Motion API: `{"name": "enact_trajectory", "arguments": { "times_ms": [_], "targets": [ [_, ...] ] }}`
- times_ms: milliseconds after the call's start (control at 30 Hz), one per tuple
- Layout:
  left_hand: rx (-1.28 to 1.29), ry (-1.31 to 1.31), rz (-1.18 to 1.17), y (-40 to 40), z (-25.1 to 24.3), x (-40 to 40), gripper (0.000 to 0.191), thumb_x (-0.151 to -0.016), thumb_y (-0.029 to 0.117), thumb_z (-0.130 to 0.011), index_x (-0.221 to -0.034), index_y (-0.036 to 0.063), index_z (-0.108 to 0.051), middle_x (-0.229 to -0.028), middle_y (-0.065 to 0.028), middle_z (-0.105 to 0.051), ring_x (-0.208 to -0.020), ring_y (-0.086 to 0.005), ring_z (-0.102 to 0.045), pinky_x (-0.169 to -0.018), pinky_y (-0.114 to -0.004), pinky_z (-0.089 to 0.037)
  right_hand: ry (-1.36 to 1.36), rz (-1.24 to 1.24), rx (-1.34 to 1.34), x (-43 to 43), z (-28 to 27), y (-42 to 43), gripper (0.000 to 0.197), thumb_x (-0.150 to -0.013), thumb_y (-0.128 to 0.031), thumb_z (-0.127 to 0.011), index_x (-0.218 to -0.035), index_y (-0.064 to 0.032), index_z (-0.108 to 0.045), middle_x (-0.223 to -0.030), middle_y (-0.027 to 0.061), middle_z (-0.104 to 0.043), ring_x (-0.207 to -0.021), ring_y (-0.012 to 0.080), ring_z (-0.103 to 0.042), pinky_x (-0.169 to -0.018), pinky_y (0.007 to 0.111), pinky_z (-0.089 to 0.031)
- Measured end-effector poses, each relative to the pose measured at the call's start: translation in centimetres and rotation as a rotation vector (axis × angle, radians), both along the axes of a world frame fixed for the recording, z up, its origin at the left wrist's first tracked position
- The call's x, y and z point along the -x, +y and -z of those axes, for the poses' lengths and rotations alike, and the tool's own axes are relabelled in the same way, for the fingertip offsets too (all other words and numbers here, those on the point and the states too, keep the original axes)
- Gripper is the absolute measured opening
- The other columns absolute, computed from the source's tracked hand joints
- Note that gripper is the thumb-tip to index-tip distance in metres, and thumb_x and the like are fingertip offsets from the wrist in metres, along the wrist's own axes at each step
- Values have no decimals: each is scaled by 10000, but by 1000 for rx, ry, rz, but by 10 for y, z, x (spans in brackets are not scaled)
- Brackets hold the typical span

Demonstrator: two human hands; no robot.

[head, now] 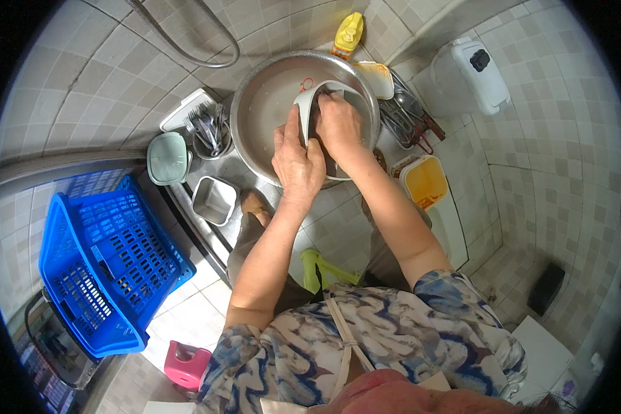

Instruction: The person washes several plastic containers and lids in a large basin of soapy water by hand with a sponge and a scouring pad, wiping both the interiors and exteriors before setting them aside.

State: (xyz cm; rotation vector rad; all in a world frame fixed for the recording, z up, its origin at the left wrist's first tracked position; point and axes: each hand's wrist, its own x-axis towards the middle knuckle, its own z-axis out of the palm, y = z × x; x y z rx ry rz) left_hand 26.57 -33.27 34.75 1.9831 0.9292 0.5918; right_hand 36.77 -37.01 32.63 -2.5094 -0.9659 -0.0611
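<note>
My left hand [300, 164] grips the near side of a white rectangular container [305, 106], tilted on its side over a wide metal basin [239, 139]. The fingers lie along its outer wall. Inside the container is my right hand [340, 121], its fingers pressed on a dark scrubber [315, 106] that they partly cover. Cloudy water [264, 98] fills part of the basin. A thin red loop [306, 84] shows just behind the container.
Left of the basin stand a metal pot of forks and spoons [209, 129], a lidded container [166, 158] and an empty square container [215, 201]. A blue crate [129, 253] leans farther left. An orange-stained tub [425, 181], utensils [401, 116] and a jerrycan [478, 77] are right.
</note>
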Motion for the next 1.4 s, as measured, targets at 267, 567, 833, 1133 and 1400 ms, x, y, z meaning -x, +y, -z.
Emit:
{"name": "enact_trajectory", "arguments": {
  "times_ms": [267, 567, 833, 1133, 1400],
  "targets": [
    [-29, -22, -64, 20, 24, 0, 565, -765, 67, -494, -1328, 47, -457, -1055, -245, -557, -984, -403, -562, -886, -461, -441, 388, -245, -93, 15, -4, -12, 96, -753, -55, -587, -805, 22, -611, -766, 245, -615, -766, 437, -608, -683, 472, -510],
    [43, -89, 2, -4, 6, -8, 511, -791, 10, -507, -1301, -8, -483, -1139, -203, -580, -1050, -318, -574, -938, -364, -426, 62, -57, -173, -3, -3, -7, 180, -792, 1, -525, -949, -10, -612, -866, 181, -603, -807, 384, -607, -686, 461, -508],
    [301, -301, -91, 27, 46, -2, 445, -946, 305, -539, -1283, 16, -515, -1117, -184, -610, -1073, -276, -568, -911, -363, -434, 679, -448, -203, 1, -18, -9, 124, -831, -77, -511, -899, 9, -568, -803, 214, -602, -739, 384, -582, -641, 443, -456],
    [548, -368, -130, 26, 49, 0, 457, -969, 277, -520, -1293, -42, -479, -1078, -131, -622, -927, -148, -580, -808, -278, -467, 639, -665, 131, 10, -34, -19, 196, -789, -127, -485, -844, 14, -610, -845, 246, -634, -796, 436, -601, -722, 494, -482],
    [482, -308, -142, 26, 21, -15, 493, -953, 279, -551, -1286, -75, -465, -971, -131, -633, -799, -141, -577, -712, -294, -485, 728, -497, -341, -17, -20, -37, 181, -787, -140, -558, -872, 5, -623, -634, 145, -582, -563, 209, -564, -548, 348, -436]
  ]
}}
